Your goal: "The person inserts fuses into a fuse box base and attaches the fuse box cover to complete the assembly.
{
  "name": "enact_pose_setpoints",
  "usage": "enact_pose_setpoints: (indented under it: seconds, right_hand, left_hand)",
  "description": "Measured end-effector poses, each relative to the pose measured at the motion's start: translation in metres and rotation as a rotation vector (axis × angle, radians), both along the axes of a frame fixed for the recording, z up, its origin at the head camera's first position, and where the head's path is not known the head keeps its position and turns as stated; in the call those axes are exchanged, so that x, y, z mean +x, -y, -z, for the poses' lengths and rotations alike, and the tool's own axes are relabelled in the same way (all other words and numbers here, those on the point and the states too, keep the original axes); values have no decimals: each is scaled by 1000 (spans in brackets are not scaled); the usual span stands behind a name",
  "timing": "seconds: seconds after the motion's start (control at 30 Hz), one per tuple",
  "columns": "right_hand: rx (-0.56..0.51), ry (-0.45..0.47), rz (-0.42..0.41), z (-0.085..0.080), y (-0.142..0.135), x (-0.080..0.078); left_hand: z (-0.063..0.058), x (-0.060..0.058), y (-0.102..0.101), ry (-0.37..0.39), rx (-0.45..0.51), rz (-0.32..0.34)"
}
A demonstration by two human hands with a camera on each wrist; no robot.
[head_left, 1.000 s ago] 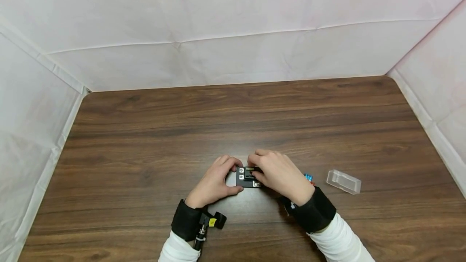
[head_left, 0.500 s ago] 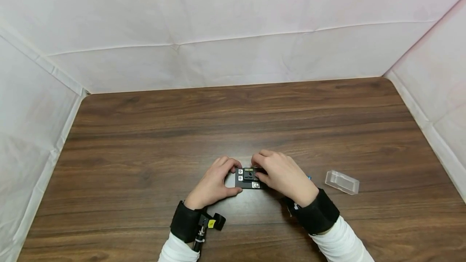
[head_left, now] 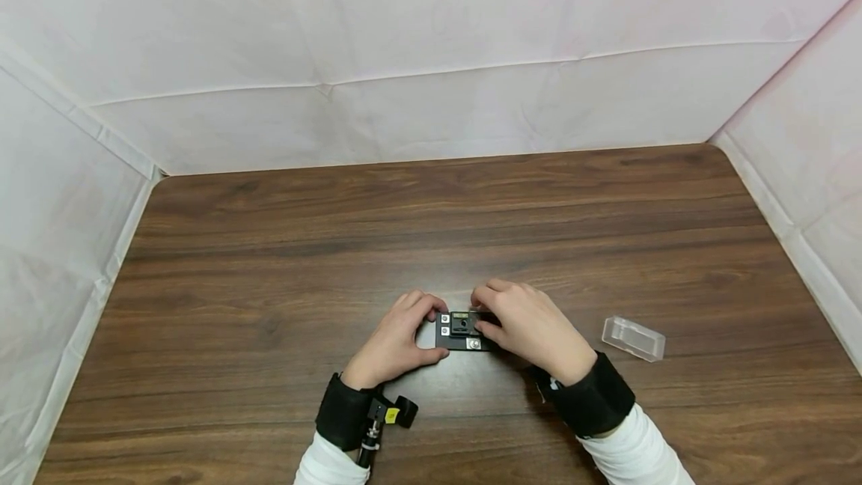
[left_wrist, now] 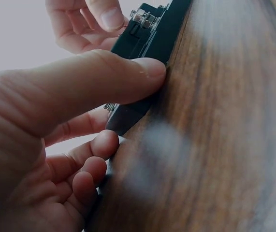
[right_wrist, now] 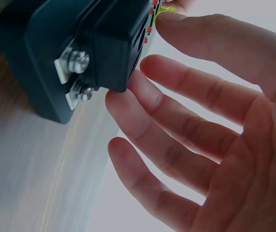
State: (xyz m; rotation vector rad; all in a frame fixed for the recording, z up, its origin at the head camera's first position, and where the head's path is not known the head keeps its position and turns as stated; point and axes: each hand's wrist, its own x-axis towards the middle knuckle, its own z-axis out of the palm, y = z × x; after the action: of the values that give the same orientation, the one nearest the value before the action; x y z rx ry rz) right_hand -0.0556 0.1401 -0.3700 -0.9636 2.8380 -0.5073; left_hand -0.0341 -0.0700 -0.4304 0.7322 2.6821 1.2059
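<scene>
In the head view a black electrical terminal block (head_left: 455, 341) lies on the table, with metal screw terminals and a raised middle part. My left hand (head_left: 396, 343) grips its left end, thumb on the near edge and fingers at the far edge; the left wrist view shows this thumb (left_wrist: 145, 72) pressed along the block's side. My right hand (head_left: 532, 324) is over the right end and hides it. In the right wrist view, its thumb and middle fingers (right_wrist: 123, 106) lie about the raised part, which bears small red spots. The index finger's exact contact is unclear.
A clear plastic case or cover (head_left: 633, 338) lies on the brown wooden table (head_left: 337, 260), right of my right hand. White sheeting (head_left: 431, 58) hangs behind the table and at both sides. Black straps with cameras are on both wrists.
My right hand has shifted slightly right along the block, uncovering more of the raised part. A small blue and red object by the right wrist is now hidden. The left hand holds its place.
</scene>
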Motion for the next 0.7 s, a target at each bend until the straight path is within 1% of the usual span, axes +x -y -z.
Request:
enact_pose_setpoints:
  seconds: [0.3,0.7]
  right_hand:
    - [-2,48,24,-1,-7,1]
    - [-14,37,42,1,-13,3]
  left_hand:
    - [1,1,0,-4,0,1]
    - [-1,1,0,-4,5,1]
